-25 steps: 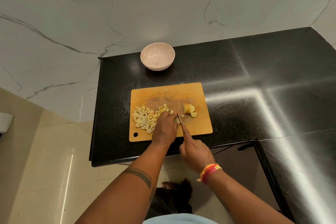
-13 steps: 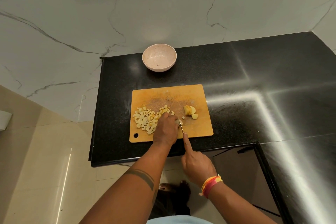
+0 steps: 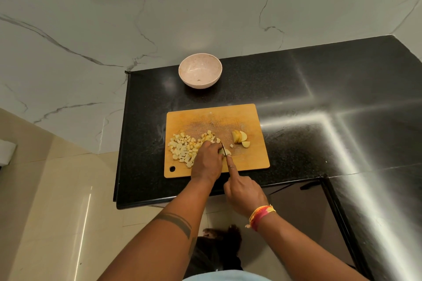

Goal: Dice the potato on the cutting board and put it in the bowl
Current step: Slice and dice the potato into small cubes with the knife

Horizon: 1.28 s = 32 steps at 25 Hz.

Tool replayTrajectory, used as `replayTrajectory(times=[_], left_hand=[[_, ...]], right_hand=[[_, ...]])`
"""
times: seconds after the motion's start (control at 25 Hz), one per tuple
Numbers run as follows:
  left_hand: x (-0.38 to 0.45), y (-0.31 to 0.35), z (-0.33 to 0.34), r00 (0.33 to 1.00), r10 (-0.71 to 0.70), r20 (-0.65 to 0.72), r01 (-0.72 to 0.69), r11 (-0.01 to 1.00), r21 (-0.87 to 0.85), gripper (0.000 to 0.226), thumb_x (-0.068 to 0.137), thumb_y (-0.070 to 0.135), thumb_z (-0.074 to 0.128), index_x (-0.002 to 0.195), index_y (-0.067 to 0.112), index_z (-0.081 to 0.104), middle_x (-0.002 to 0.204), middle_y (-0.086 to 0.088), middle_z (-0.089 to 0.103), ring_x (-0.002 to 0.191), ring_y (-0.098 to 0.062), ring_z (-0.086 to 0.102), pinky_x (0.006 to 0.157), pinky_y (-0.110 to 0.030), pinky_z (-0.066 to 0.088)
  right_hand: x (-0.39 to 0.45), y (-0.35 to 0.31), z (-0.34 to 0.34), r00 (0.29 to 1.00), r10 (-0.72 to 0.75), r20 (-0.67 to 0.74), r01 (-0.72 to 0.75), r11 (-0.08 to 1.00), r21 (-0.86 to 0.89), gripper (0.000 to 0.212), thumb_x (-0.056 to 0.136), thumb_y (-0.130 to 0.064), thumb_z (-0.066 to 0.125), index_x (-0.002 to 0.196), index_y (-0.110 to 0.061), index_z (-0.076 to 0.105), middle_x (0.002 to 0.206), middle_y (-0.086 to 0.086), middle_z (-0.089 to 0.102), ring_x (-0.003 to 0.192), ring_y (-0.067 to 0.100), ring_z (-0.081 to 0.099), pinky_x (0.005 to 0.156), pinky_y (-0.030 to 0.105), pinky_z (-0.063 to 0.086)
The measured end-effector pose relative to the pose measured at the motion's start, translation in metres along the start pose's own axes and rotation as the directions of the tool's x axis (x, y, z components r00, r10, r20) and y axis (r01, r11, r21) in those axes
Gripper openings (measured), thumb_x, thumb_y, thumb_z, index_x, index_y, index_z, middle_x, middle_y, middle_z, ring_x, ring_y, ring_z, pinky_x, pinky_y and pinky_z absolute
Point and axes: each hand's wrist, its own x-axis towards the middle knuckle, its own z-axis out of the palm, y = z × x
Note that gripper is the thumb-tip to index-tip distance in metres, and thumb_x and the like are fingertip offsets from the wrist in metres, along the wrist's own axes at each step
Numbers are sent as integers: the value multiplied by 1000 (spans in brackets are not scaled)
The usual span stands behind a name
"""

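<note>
In the head view, both forearms come up from the bottom edge and meet over the near part of the cutting board. The left hand lies palm down, with its fingers curled over a small piece of potato and pressing it on the board. The right hand grips the knife; its handle is hidden inside the closed fingers, and the index finger is stretched straight forward along the back of the blade. Only a short part of the blade shows, just beside the left fingertips, on the piece being held. The right wrist wears a wristband of orange, yellow and pink thread, and the left forearm has a dark band tattoo.

There is one board, one knife and one bowl. The potato is in three groups: a pile of diced cubes on the left part of the board, too many to count exactly; the piece under the left hand; and uncut wedges on the right part, about three, though I cannot tell the exact number. The cubes are small, pale yellow and uneven in size. The wedges are pale yellow with a darker side.

The bowl is pale pink and speckled and stands on the black counter beyond the board, well apart from it, with no potato inside.
</note>
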Motion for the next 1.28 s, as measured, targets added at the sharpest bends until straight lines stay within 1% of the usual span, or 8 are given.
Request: replayTrajectory(times=[0.24, 0.48, 0.68, 0.8, 0.88, 1.04, 1.2, 1.28], left_hand=[[1, 2, 0, 999, -36, 11, 36, 999, 0, 27, 102, 23, 57, 126, 14, 66, 121, -4, 56, 107, -21, 58, 86, -30, 49], [1, -3, -1, 999, -36, 40, 37, 999, -30, 31, 99, 21, 63, 129, 15, 65, 122, -3, 58, 111, -21, 58, 94, -35, 52], [-5, -7, -3, 999, -42, 6, 42, 997, -67, 27, 99, 17, 63, 126, 16, 67, 118, 0, 59, 105, -18, 61, 91, -32, 53], [-3, -5, -4, 998, -60, 8, 60, 996, -63, 23, 99, 16, 61, 121, 15, 68, 117, -1, 59, 102, -19, 61, 88, -34, 53], [-2, -3, -4, 997, -73, 6, 73, 996, -54, 21, 99, 18, 60, 118, 16, 69, 116, -1, 59, 101, -19, 61, 87, -35, 54], [-4, 0, -1, 996, -84, -16, 84, 996, -25, 18, 100, 21, 58, 114, 17, 67, 115, 0, 57, 99, -19, 59, 83, -33, 52], [-1, 4, -3, 992, -125, -30, 123, 991, -52, 21, 100, 20, 58, 119, 16, 66, 118, -2, 58, 103, -21, 59, 84, -34, 51], [-4, 4, -3, 994, -101, -41, 100, 995, -26, 23, 100, 20, 58, 122, 18, 63, 120, -2, 56, 101, -20, 59, 81, -33, 52]], right_hand=[[-11, 4, 5, 1000, -4, 17, 5, 999, -52, 80, 101, -28, 37, 160, -32, -17, 71, 3, 60, 57, 24, 55, 53, 37, 41], [-39, 17, 10, 999, 4, 53, -3, 1000, -12, 83, 100, -27, 36, 155, -38, -25, 73, 1, 64, 59, 22, 59, 57, 39, 47], [-15, 3, 2, 999, -43, -9, 43, 999, 2, 78, 102, -29, 36, 160, -34, -15, 68, 0, 59, 55, 20, 54, 56, 39, 44], [-1, -3, 1, 1000, -22, 13, 22, 1000, -17, 76, 101, -31, 36, 160, -35, -12, 70, 2, 60, 58, 23, 57, 60, 42, 51], [0, -2, 2, 1000, -25, 16, 26, 998, -56, 77, 101, -31, 36, 160, -34, -14, 72, 3, 60, 59, 24, 57, 60, 42, 52], [-15, 6, 5, 999, -25, 40, 27, 997, -66, 81, 101, -29, 36, 158, -33, -21, 71, 3, 60, 57, 23, 54, 55, 37, 44], [-33, 19, 5, 999, -21, 44, 22, 999, -26, 85, 100, -28, 35, 152, -40, -30, 75, 3, 66, 60, 24, 59, 62, 40, 50], [-35, 22, 3, 1000, -19, 14, 19, 1000, 4, 84, 101, -29, 35, 151, -41, -32, 73, 0, 66, 60, 22, 60, 59, 40, 50]])
